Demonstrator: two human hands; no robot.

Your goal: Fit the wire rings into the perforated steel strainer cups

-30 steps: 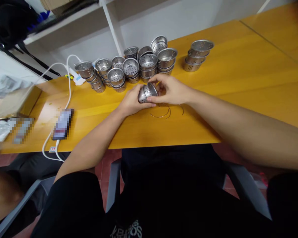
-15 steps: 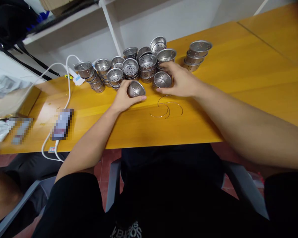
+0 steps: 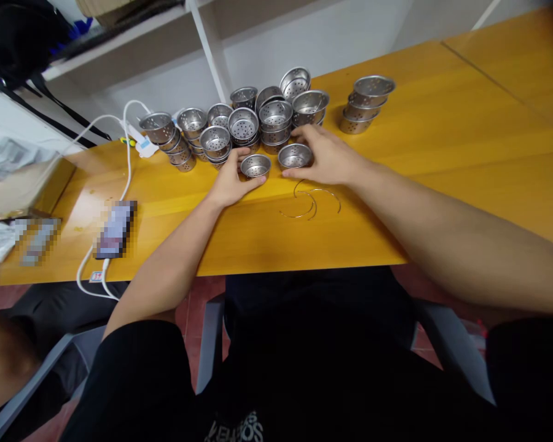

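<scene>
My left hand (image 3: pixel 233 179) curves round a small perforated metal cup (image 3: pixel 255 164), its thumb at the near side and its fingers at the far side. To the right, my right hand (image 3: pixel 325 153) has its thumb and fingers on either side of a second perforated metal cup (image 3: pixel 295 157). Both cups sit mouth-up at table level, a small gap between them. Behind my hands stand stacks of similar cups (image 3: pixel 243 126). Several thin curved wires (image 3: pixel 313 202) lie on the table just in front of the right-hand cup.
Another cup stack (image 3: pixel 367 104) leans at the back right of the wooden table (image 3: pixel 442 159). On the left lie a phone (image 3: pixel 116 230), white cables (image 3: pixel 128 166) and a cardboard box (image 3: pixel 32 184). A white shelf (image 3: pixel 207 55) borders the back. Someone's arm shows at far left.
The left-hand cup has tipped from tilted to upright. My right hand and its cup have shifted left and slightly nearer, closing in on the other cup.
</scene>
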